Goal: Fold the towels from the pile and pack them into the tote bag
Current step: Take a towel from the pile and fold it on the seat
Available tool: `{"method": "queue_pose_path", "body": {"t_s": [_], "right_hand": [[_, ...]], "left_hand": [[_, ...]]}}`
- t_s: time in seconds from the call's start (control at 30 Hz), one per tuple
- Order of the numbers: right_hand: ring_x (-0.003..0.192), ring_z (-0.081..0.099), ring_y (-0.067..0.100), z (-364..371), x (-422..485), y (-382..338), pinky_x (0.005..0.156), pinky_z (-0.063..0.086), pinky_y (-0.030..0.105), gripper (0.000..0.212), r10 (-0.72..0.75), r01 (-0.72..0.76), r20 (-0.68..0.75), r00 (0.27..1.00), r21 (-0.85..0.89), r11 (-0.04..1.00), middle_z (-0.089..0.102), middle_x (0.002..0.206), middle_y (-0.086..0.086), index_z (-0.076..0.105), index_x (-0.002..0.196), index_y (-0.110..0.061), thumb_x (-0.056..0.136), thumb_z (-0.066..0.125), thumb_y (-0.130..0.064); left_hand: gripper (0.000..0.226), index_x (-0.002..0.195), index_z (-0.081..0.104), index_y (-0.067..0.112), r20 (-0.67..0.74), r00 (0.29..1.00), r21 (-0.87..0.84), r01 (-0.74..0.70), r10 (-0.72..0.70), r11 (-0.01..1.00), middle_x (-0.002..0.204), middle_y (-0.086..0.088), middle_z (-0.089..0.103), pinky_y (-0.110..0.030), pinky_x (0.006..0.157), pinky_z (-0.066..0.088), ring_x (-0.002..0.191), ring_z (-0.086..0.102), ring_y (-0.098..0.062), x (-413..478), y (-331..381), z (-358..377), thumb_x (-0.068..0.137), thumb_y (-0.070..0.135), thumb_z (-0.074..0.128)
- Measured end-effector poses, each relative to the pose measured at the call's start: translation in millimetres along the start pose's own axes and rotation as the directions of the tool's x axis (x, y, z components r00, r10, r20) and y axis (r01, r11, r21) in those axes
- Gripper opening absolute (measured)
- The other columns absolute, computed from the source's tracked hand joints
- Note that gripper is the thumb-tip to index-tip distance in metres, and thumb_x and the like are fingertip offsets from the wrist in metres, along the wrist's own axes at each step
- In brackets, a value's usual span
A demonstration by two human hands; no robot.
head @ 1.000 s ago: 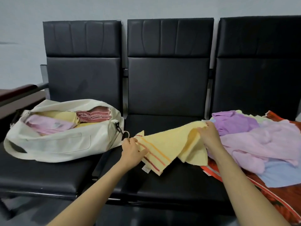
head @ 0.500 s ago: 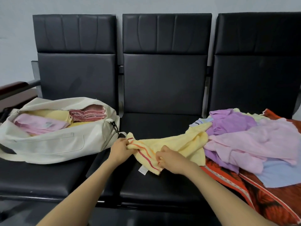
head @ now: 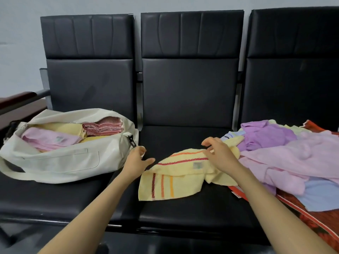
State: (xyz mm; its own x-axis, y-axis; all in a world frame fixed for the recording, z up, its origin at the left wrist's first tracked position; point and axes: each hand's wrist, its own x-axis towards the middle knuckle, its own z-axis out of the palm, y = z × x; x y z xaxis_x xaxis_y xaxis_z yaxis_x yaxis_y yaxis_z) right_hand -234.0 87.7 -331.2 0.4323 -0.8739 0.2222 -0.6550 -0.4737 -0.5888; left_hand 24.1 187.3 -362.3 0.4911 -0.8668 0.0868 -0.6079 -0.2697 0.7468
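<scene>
A yellow towel [head: 176, 178] with red and orange stripes lies partly doubled over on the middle seat [head: 183, 209]. My right hand [head: 220, 156] is at its far edge and pinches the cloth between thumb and fingers. My left hand [head: 136, 162] hovers just off the towel's left edge with its thumb out and fingers loosely curled, holding nothing. The cream tote bag [head: 60, 162] lies open on the left seat with folded pink, yellow and rose towels inside. The pile of loose towels [head: 286, 153], purple, pink and blue, is on the right seat.
A red patterned blanket [head: 315, 222] lies under the pile and hangs over the right seat's front edge. Black seat backs [head: 190, 88] stand behind all three seats. A wooden armrest [head: 16, 99] is at the far left. The bag's strap [head: 11, 173] loops forward.
The towel has been pulled off the pile and laid down on the middle seat. My left hand has let go of its corner. My right hand has moved to the far edge.
</scene>
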Motion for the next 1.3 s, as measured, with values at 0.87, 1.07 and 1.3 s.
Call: {"method": "queue_pose_path", "body": {"t_s": [0.87,1.07,1.3], "right_hand": [[0.094,0.049,0.014,-45.2,-82.8,4.9,0.078,0.037,0.027,0.014,0.188,-0.160,-0.090,0.978,0.254,0.954,0.050,0.098,-0.007,0.049,0.112,-0.017,0.101,0.045,-0.025],[0.074,0.049,0.018,-122.6,-100.7,-10.8,0.059,0.034,0.026,0.016,0.155,-0.142,-0.166,0.974,0.090,0.986,0.053,0.070,0.000,0.064,0.082,-0.005,0.092,0.059,-0.016],[0.077,0.056,0.023,-201.5,-108.4,-78.3,0.065,0.039,0.032,0.030,0.097,-0.067,-0.358,0.929,0.095,0.993,0.061,0.079,0.002,0.061,0.083,-0.014,0.097,0.050,-0.038]], "left_hand": [[0.020,0.099,0.070,0.009,0.195,0.979,-0.530,0.152,-0.054,0.834,0.101,-0.013,0.070,-0.025,0.073,0.052,0.092,0.066,-0.022,-55.6,16.7,-40.7,0.091,-0.001,0.054],[0.022,0.112,0.060,-0.002,0.260,0.965,-0.755,0.230,-0.043,0.614,0.095,-0.013,0.067,-0.026,0.075,0.051,0.087,0.064,-0.020,-74.6,61.6,-91.1,0.091,-0.007,0.053],[0.014,0.092,0.070,0.011,-0.213,0.946,-0.214,-0.288,0.243,0.933,0.079,-0.003,0.065,-0.017,0.051,0.039,0.065,0.054,-0.015,-98.2,130.0,-147.5,0.095,0.011,0.056]]}}
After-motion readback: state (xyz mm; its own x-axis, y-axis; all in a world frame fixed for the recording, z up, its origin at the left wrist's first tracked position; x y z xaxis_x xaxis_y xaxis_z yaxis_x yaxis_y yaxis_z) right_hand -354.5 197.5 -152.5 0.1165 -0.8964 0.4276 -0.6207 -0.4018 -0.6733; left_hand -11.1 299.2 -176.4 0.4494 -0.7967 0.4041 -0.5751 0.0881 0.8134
